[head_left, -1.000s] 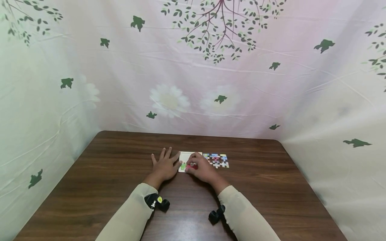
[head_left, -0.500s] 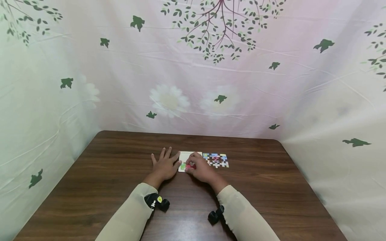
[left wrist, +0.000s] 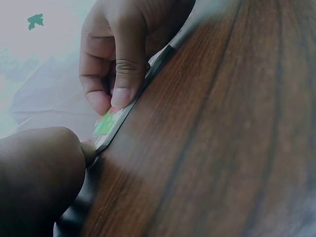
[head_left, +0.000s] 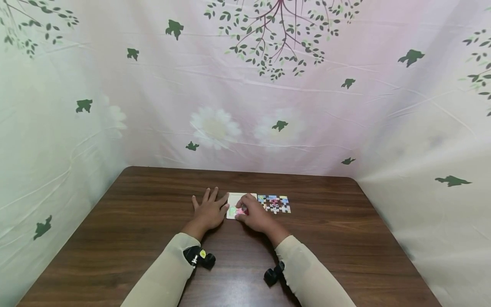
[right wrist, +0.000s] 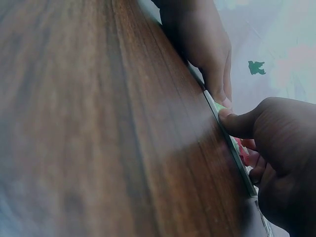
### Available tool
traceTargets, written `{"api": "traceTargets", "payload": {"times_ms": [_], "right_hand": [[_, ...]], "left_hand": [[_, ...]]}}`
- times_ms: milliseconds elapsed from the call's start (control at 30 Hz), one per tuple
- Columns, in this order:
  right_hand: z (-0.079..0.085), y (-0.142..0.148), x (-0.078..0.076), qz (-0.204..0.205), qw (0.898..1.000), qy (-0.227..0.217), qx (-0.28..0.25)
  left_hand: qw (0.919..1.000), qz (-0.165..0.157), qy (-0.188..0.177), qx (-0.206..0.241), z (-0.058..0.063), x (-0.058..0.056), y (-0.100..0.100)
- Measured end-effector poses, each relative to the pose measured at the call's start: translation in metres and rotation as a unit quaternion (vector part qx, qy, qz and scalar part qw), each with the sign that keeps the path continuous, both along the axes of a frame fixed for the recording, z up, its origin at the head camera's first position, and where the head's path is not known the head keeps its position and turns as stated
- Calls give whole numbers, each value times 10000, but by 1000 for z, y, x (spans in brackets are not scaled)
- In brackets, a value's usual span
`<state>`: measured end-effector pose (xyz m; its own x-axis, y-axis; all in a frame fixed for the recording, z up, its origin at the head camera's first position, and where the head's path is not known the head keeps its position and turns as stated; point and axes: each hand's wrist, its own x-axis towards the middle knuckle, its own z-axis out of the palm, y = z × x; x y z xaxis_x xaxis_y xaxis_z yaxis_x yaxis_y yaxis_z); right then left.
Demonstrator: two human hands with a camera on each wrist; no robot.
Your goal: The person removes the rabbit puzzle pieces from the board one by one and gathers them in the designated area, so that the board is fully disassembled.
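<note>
A white puzzle board (head_left: 235, 198) lies near the middle of the table's far half. My left hand (head_left: 209, 213) lies flat with spread fingers at its left side, the thumb touching the board's edge. Over the board's lower right part, my right hand (head_left: 258, 214) bends its fingers and pinches a red-pink puzzle piece (head_left: 239, 211) down at the board. A green puzzle piece (left wrist: 103, 126) sits in the board's near left corner, seen in the left wrist view beside the right thumb. The right fingers hide part of the board and of the red-pink piece.
Several loose, colourful puzzle pieces (head_left: 274, 204) lie in two rows right of the board. The brown wooden table (head_left: 326, 230) ends at a printed cloth (head_left: 245, 102) behind and on both sides. A black wrist camera (head_left: 270, 277) hangs under the right forearm.
My left hand stays in place by the board. The right hand shifts only slightly, its fingers working at the red-pink piece, whose visible part looks paler now.
</note>
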<state>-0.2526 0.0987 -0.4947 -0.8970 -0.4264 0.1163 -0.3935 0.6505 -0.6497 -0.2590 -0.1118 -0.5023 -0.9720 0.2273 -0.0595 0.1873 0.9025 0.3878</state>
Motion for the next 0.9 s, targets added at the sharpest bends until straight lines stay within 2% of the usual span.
{"api": "traceTargets", "payload": {"times_ms": [500, 900], "right_hand": [[1, -1, 3, -114, 9999, 78, -48], [0, -1, 3, -150, 9994, 310, -44]], "left_hand": [[10000, 22, 50, -14, -2, 0, 2], [10000, 10, 77, -26, -5, -1, 0]]}}
